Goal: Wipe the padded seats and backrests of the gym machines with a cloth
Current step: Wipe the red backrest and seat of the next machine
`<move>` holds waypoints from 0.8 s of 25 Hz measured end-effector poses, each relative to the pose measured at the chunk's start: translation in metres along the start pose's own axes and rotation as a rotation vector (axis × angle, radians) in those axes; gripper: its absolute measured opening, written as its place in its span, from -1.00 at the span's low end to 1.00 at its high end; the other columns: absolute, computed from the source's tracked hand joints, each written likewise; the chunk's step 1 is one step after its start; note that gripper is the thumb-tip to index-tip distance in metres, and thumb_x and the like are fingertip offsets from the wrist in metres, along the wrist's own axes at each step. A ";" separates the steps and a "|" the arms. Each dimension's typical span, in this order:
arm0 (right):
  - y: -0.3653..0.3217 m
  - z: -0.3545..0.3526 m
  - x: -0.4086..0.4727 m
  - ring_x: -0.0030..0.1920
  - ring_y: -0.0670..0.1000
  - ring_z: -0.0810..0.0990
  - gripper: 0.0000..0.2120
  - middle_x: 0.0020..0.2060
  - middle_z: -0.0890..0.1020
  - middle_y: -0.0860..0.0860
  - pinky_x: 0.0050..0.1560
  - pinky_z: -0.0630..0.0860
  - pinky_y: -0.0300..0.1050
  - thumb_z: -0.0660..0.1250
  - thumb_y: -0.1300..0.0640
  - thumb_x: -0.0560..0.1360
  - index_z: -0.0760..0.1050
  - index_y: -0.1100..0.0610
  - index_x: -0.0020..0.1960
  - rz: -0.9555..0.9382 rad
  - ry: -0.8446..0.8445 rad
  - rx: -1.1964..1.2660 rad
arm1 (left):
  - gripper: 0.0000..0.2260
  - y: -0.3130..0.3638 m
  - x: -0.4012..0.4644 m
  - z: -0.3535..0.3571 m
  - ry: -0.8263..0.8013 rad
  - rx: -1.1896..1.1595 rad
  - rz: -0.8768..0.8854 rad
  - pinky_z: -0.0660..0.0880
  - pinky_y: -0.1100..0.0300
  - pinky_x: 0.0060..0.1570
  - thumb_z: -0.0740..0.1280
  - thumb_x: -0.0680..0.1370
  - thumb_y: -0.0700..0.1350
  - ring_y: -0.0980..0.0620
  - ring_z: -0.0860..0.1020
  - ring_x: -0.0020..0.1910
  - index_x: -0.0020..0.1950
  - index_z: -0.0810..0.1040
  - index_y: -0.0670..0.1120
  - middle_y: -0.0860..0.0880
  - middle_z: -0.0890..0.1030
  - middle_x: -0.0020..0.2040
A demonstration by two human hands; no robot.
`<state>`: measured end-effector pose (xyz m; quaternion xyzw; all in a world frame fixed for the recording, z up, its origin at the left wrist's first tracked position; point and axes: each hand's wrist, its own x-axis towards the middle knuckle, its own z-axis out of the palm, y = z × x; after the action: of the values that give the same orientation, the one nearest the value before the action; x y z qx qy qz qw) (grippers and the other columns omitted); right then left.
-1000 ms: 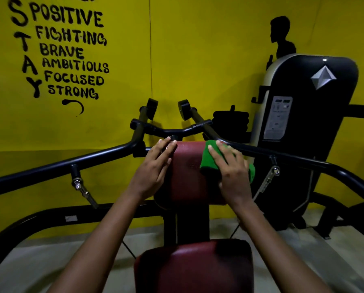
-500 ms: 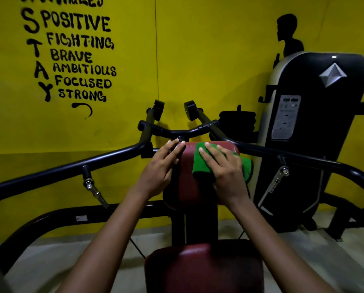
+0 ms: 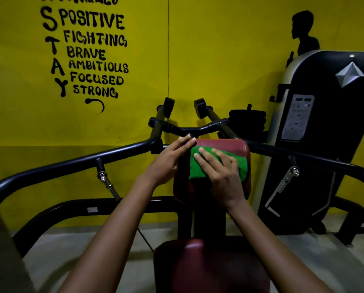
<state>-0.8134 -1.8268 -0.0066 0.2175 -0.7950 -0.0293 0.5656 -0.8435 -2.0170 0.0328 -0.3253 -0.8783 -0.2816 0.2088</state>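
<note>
A dark red padded chest pad (image 3: pixel 243 148) stands upright in the middle of a black gym machine. A green cloth (image 3: pixel 200 168) lies flat against its front face. My right hand (image 3: pixel 221 176) presses on the cloth with fingers spread, pointing up and left. My left hand (image 3: pixel 168 161) rests on the pad's upper left edge, fingers straight and touching the top corner. Below, the dark red seat (image 3: pixel 208 265) sits close to me, partly in shadow.
Black handle bars (image 3: pixel 71 163) reach out left and right of the pad. A black weight-stack housing (image 3: pixel 328 123) stands at the right against the yellow wall (image 3: pixel 219 49). Stacked weight plates (image 3: pixel 248 121) sit behind the pad. The floor (image 3: pixel 71 250) is grey concrete.
My right hand slid the green cloth from the pad's right edge leftward onto the middle of its face. My left hand kept its hold on the upper left edge.
</note>
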 end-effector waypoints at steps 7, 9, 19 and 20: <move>-0.032 -0.002 -0.075 0.18 0.11 0.50 -0.63 0.27 0.55 -0.02 0.04 0.34 0.05 0.19 0.12 0.49 0.42 0.05 0.29 -0.171 -0.013 0.014 | -0.20 0.008 0.004 -0.011 -0.039 0.006 -0.030 0.17 0.02 0.47 0.07 0.39 -0.59 0.04 0.06 0.53 0.52 0.22 0.03 0.06 0.12 0.55; -0.023 -0.005 -0.052 0.16 0.11 0.48 -0.60 0.24 0.57 -0.02 0.01 0.32 0.03 0.29 0.06 0.45 0.41 0.04 0.28 -0.186 -0.042 0.001 | -0.20 0.008 0.004 -0.009 -0.032 0.025 -0.031 0.19 0.03 0.46 0.09 0.40 -0.58 0.04 0.07 0.53 0.53 0.21 0.03 0.07 0.12 0.55; 0.004 -0.020 -0.076 0.16 0.09 0.47 -0.62 0.23 0.57 -0.01 0.01 0.37 0.01 0.20 0.18 0.48 0.41 0.02 0.29 -0.044 -0.076 0.230 | -0.53 0.014 -0.002 0.021 0.139 0.216 -0.011 0.03 0.03 0.50 0.09 0.65 -0.01 -0.02 -0.04 0.54 0.55 0.14 -0.06 -0.05 0.10 0.56; 0.020 -0.025 -0.061 0.17 0.11 0.46 -0.53 0.23 0.57 0.03 0.06 0.36 -0.01 0.25 0.31 0.42 0.42 0.05 0.30 0.126 -0.034 0.321 | -0.50 0.016 0.000 0.027 0.158 0.332 0.047 -0.03 0.00 0.50 0.06 0.63 0.06 -0.05 -0.06 0.54 0.54 0.16 -0.10 -0.10 0.10 0.56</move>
<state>-0.7803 -1.7809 -0.0459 0.2544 -0.8110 0.1297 0.5107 -0.8376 -1.9903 0.0179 -0.2835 -0.8858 -0.1524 0.3343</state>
